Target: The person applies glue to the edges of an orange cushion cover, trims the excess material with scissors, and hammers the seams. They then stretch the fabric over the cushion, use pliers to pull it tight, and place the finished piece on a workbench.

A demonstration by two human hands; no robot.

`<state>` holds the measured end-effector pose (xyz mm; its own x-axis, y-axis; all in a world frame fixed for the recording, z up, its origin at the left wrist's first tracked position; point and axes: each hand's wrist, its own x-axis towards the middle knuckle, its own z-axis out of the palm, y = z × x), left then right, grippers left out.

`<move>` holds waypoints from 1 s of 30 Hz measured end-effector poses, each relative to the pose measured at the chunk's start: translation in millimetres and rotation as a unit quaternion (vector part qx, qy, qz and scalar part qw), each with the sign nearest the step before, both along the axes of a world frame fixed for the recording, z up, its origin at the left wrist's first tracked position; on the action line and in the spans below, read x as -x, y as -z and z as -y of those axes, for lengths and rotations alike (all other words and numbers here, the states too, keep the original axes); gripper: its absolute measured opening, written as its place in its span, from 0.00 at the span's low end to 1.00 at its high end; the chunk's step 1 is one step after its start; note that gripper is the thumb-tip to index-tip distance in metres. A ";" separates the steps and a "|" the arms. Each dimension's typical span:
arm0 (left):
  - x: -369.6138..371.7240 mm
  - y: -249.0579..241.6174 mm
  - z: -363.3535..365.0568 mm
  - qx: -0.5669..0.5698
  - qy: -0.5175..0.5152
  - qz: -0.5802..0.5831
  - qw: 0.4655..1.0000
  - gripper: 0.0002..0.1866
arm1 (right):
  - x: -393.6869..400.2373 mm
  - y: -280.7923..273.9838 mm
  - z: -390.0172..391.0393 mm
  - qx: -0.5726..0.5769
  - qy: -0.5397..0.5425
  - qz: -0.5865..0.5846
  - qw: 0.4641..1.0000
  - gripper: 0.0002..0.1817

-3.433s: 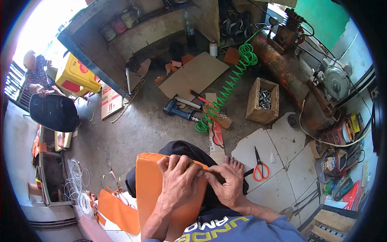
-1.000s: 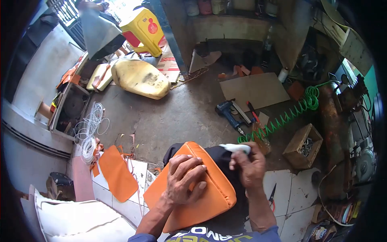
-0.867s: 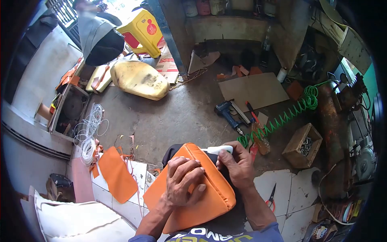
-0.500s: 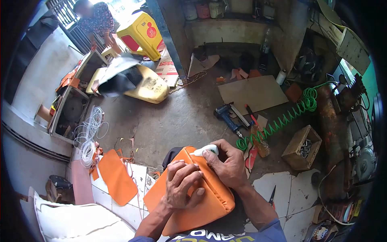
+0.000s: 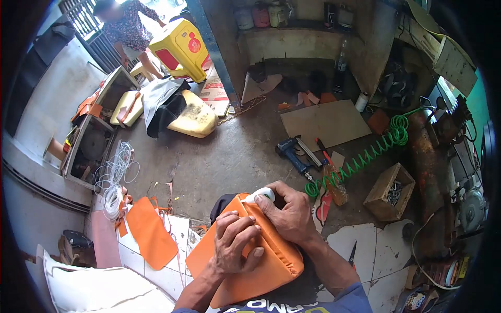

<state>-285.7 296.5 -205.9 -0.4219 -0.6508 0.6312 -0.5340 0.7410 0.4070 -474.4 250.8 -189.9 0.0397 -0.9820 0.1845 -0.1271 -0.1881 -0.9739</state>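
An orange upholstered block [image 5: 219, 284], like a small padded seat, lies across my lap with a seam along its upper right edge. My right hand [image 5: 288, 213] is closed around a small white squeeze bottle [image 5: 265, 193], its nozzle down at the far end of that seam. My left hand [image 5: 236, 241] rests on the orange face, fingers loosely bent with the tips near the seam and the thumb apart. A dark cloth [image 5: 222, 204] shows behind the block's far corner.
A blue staple gun [image 5: 295, 156] joins a green coiled hose [image 5: 365, 161]. A wooden box [image 5: 390, 193] of metal pieces stands right. Orange material [image 5: 151, 232] and scissors [image 5: 353, 254] lie on the tiles. Behind, a person [image 5: 125, 28] stands near a yellow stool [image 5: 180, 47] and yellow foam [image 5: 195, 117].
My right hand and the bottle have shifted slightly left along the seam. In the background, the blurred grey-and-black cover now lies over the yellow foam, and the person has straightened up, an arm toward the stool.
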 end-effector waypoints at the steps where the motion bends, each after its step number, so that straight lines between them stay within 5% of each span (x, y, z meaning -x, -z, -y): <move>1: 0.1 -0.3 0.1 0.001 0.000 0.000 1.000 0.21 | -0.1 -1.7 0.3 0.002 0.001 -0.005 1.000 0.15; 30: 1.5 0.8 -2.5 0.012 -0.021 0.017 1.000 0.20 | 4.1 -16.1 8.5 0.054 -0.015 -0.069 0.996 0.10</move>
<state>-287.2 299.0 -206.7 -0.4158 -0.6529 0.6331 -0.5783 0.7271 0.3700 -478.5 242.3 -173.8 0.1003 -0.9548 0.2797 -0.2511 -0.2963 -0.9215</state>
